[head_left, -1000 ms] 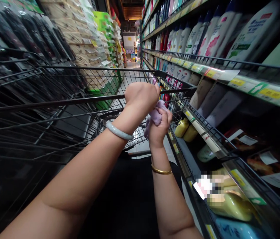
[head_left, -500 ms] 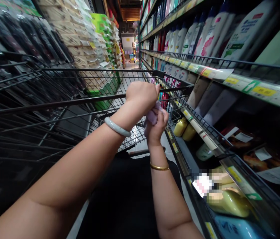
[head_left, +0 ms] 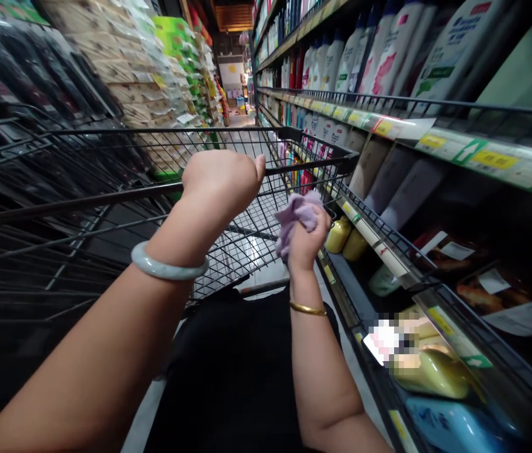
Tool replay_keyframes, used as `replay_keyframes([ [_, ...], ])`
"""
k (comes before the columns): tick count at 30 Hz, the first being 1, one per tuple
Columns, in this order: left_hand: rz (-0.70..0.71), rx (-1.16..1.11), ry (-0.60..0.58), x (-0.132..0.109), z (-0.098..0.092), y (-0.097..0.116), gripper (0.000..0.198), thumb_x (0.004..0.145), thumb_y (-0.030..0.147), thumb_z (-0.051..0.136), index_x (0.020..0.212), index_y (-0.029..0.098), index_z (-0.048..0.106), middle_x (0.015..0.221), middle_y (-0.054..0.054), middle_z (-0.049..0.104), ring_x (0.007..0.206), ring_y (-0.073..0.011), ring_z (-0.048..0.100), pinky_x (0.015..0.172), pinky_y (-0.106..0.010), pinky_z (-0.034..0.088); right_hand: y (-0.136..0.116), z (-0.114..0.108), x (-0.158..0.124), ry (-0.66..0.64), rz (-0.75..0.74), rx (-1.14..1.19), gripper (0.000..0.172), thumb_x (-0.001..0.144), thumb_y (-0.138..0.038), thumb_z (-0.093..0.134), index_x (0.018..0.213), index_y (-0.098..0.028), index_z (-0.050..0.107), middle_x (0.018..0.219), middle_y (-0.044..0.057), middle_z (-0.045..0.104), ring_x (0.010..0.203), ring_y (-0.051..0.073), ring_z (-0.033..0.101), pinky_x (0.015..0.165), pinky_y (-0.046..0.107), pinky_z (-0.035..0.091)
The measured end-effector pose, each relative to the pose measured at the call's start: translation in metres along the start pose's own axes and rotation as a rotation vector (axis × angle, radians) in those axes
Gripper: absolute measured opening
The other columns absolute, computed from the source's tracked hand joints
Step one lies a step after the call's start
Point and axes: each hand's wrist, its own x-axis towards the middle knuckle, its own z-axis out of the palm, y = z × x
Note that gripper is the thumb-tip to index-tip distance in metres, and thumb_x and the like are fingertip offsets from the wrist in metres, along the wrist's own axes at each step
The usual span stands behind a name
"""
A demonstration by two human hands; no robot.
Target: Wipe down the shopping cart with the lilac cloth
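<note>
My left hand (head_left: pixel 221 185), wearing a pale bangle (head_left: pixel 169 263) at the wrist, is closed around the dark near rail (head_left: pixel 152 190) of a shopping cart. Its thumb points up, and the curled fingertips are hidden behind the hand. My right hand (head_left: pixel 310 236) grips a bunched purple cloth (head_left: pixel 294 214), which sticks out above and to the left of the fingers. A gold bangle (head_left: pixel 308 309) circles that wrist. The cloth is just to the right of my left hand, apart from it, in front of the cart's wire basket (head_left: pixel 242 236).
A shelf rack with bottles (head_left: pixel 388 50) runs close along the right, its price strip (head_left: pixel 497 157) jutting out. Lower down are gold bottles (head_left: pixel 339 234) and a blue package (head_left: pixel 449 421). Stacked packs (head_left: pixel 105 56) line the left, and the tiled aisle (head_left: pixel 242 119) leads ahead.
My left hand has slid left along the cart rail, away from the cloth. My right hand has shifted slightly right, and more of the purple cloth shows.
</note>
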Motion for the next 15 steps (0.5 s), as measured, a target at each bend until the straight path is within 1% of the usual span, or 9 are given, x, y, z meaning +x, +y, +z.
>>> replay_keyframes([
  [2,-0.018,-0.036,0.012,-0.002,0.000,0.001,0.081,0.099,0.058,0.011,0.113,0.010,0.075,0.111,-0.021,0.071,0.119,-0.0382,0.061,0.104,-0.050,0.043,0.024,-0.009,0.013,0.133,0.154,-0.067,0.030,0.077,-0.013,0.053,0.104,-0.019,0.064,0.110,0.006,0.063,0.109,0.019,0.063,0.107,0.042,0.050],
  [3,-0.023,-0.049,0.018,-0.003,0.001,0.001,0.081,0.099,0.058,0.011,0.112,0.009,0.075,0.110,-0.022,0.071,0.119,-0.0387,0.061,0.104,-0.051,0.043,0.032,-0.012,0.018,0.175,0.205,-0.088,0.030,0.077,-0.014,0.054,0.105,-0.019,0.064,0.109,0.006,0.064,0.109,0.020,0.063,0.107,0.043,0.050],
  [5,-0.033,-0.068,0.027,-0.004,0.002,0.001,0.082,0.099,0.058,0.010,0.110,0.009,0.075,0.109,-0.022,0.071,0.120,-0.0394,0.060,0.104,-0.051,0.042,0.035,-0.014,0.022,0.204,0.216,-0.087,0.029,0.077,-0.017,0.058,0.106,-0.019,0.064,0.110,0.007,0.064,0.109,0.021,0.063,0.107,0.043,0.050],
  [7,-0.036,-0.080,0.033,-0.004,0.003,0.000,0.081,0.099,0.058,0.011,0.111,0.009,0.075,0.108,-0.021,0.071,0.122,-0.0391,0.059,0.104,-0.049,0.042,0.023,-0.010,0.018,0.159,0.125,-0.040,0.030,0.076,-0.018,0.060,0.106,-0.019,0.064,0.112,0.007,0.063,0.110,0.020,0.063,0.106,0.041,0.050],
  [9,-0.036,-0.084,0.041,-0.003,0.004,0.000,0.080,0.099,0.057,0.012,0.113,0.008,0.074,0.107,-0.021,0.072,0.123,-0.0384,0.058,0.104,-0.048,0.042,0.008,-0.003,0.010,0.030,-0.012,0.000,0.028,0.076,-0.017,0.060,0.103,-0.020,0.066,0.113,0.006,0.062,0.110,0.019,0.063,0.105,0.038,0.050],
  [11,-0.037,-0.081,0.049,-0.002,0.005,0.001,0.078,0.100,0.055,0.013,0.112,0.008,0.074,0.107,-0.021,0.072,0.123,-0.0378,0.059,0.104,-0.046,0.042,0.001,0.000,0.005,-0.105,-0.107,0.000,0.025,0.075,-0.016,0.061,0.099,-0.021,0.068,0.113,0.005,0.060,0.110,0.017,0.063,0.105,0.036,0.050],
  [12,-0.038,-0.081,0.054,-0.002,0.006,0.001,0.077,0.100,0.054,0.015,0.111,0.008,0.075,0.106,-0.021,0.072,0.123,-0.0376,0.059,0.103,-0.046,0.042,0.003,-0.001,0.005,-0.131,-0.107,-0.012,0.024,0.075,-0.016,0.061,0.097,-0.021,0.069,0.112,0.004,0.060,0.110,0.017,0.063,0.105,0.035,0.050],
  [13,-0.037,-0.084,0.061,-0.002,0.006,0.001,0.075,0.100,0.054,0.016,0.110,0.008,0.075,0.105,-0.021,0.072,0.122,-0.0374,0.059,0.103,-0.046,0.042,0.008,-0.003,0.008,-0.116,-0.069,-0.030,0.024,0.074,-0.016,0.061,0.097,-0.021,0.068,0.111,0.004,0.061,0.108,0.017,0.063,0.104,0.035,0.050],
  [15,-0.029,-0.090,0.073,-0.003,0.006,0.002,0.073,0.101,0.053,0.018,0.108,0.008,0.075,0.104,-0.020,0.072,0.121,-0.0369,0.060,0.103,-0.045,0.042,0.023,-0.010,0.016,0.014,0.084,-0.080,0.025,0.074,-0.016,0.060,0.098,-0.019,0.066,0.108,0.004,0.063,0.105,0.018,0.063,0.102,0.038,0.051],
])
